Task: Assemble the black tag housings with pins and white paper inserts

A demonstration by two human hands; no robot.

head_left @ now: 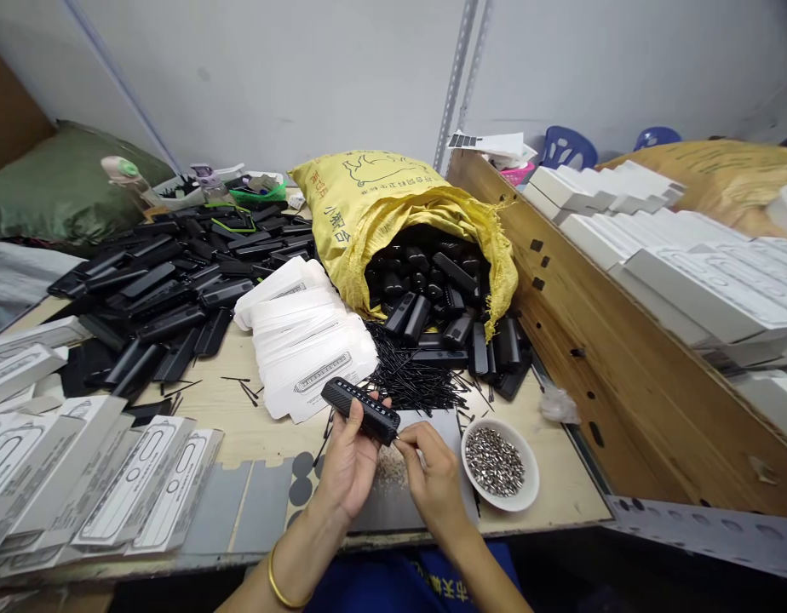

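Left grip (353, 460): fingers and thumb wrapped around a black case, a gold bangle (277, 583) on the wrist
Black case (359, 409): held up over the near middle of the surface (563, 485), slanting from far left to near right, a row of pale marks along its top
Right grip (427, 464): pinched at the case's near right end on what looks like a small piece (397, 439), too tiny to make out clearly
Gray sheet (393, 511): below both hands, with tan crumbs on it
White bowl (527, 497): just right of the right hand, holding many small shiny metal pieces (494, 461)
Black sticks (414, 375): in a loose heap just beyond the case
White cards (307, 332): fanned in a stack to the far left of the case
Gray pads (262, 507): flat at the near edge, left of the left hand
White boxes (112, 485): grouped at the near left
Yellow sack (368, 200): lying at the far middle, its mouth facing near, more black cases (425, 277) inside and spilling out
Case pile (169, 281): spread across the far left
Wooden panel (614, 362): along the right side, stacked white cartons (700, 281) beyond it
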